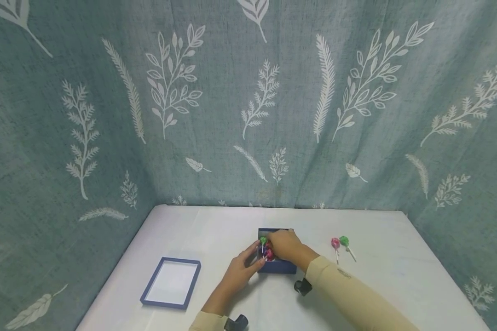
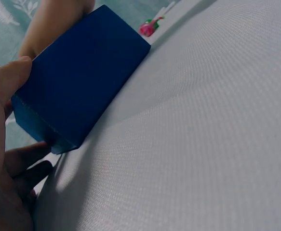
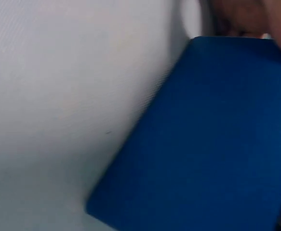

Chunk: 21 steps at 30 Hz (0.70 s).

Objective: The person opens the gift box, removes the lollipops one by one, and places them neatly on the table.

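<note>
Your left hand (image 1: 239, 272), half curled, held the blue box (image 1: 276, 267); your right hand (image 1: 288, 246) was inside; I couldn't tell its grip; two lollipops (image 1: 335, 242) lay to its right.

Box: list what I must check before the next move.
1. Box steadied: ok, left hand holds its left side.
2. Lid off: ok, lying apart, left of the box.
3. All lollipops inside: not ok, one pink lollipop and one green lollipop lie on the table, right of the box.
4. Box opening clear: not ok, right hand is in it.
5. Right hand's grip: cannot tell, fingertips hidden.
</note>
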Available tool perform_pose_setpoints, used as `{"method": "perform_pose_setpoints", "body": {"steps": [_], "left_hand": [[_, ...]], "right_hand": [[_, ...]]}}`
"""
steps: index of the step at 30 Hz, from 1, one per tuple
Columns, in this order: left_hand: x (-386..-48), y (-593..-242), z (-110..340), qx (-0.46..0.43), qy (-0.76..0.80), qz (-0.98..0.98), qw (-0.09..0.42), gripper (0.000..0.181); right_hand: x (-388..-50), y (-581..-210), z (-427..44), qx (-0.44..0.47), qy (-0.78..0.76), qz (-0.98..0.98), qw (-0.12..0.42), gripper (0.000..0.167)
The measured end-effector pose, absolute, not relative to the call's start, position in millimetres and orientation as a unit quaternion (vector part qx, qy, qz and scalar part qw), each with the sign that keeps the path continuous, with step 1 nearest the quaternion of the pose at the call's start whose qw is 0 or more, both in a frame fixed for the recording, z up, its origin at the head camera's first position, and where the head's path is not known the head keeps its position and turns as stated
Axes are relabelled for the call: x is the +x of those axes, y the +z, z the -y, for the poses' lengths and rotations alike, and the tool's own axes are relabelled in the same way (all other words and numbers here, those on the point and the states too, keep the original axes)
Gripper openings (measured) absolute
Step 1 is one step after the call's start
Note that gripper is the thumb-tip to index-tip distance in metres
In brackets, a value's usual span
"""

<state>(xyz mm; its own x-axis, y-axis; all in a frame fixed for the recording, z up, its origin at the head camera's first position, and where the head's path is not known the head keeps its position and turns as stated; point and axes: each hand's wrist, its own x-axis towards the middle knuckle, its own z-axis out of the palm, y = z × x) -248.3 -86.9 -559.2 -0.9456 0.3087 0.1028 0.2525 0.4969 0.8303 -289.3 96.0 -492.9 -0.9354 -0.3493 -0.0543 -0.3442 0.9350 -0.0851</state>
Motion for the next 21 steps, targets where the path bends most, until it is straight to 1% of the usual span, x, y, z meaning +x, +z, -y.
{"method": "perform_pose_setpoints", "body": {"steps": [3, 5, 9, 10, 12, 13, 17, 21], "left_hand": [[-247, -559, 87, 0.156, 0.470, -0.868, 0.031, 0.064], [-247, -558, 87, 0.157, 0.469, -0.869, 0.027, 0.064], [-248, -557, 88, 0.160, 0.468, -0.869, 0.022, 0.064], [-248, -558, 88, 0.160, 0.470, -0.868, 0.023, 0.065], [-247, -559, 87, 0.155, 0.472, -0.867, 0.029, 0.066], [-247, -560, 87, 0.151, 0.473, -0.868, 0.033, 0.066], [-245, -560, 87, 0.144, 0.476, -0.867, 0.042, 0.067], [-247, -559, 87, 0.152, 0.478, -0.864, 0.037, 0.066]], "right_hand": [[-289, -489, -98, -0.174, -0.062, -0.982, 0.031, 0.025], [-289, -485, -99, -0.172, -0.081, -0.982, 0.019, 0.023], [-291, -478, -104, -0.174, -0.117, -0.978, -0.021, 0.008], [-291, -477, -106, -0.174, -0.128, -0.976, -0.027, 0.007], [-289, -476, -108, -0.177, -0.145, -0.973, -0.023, 0.008], [-289, -477, -109, -0.183, -0.150, -0.971, -0.017, 0.010], [-285, -483, -105, -0.191, -0.128, -0.973, 0.017, 0.026], [-284, -488, -97, -0.199, -0.087, -0.976, 0.013, 0.037]]}}
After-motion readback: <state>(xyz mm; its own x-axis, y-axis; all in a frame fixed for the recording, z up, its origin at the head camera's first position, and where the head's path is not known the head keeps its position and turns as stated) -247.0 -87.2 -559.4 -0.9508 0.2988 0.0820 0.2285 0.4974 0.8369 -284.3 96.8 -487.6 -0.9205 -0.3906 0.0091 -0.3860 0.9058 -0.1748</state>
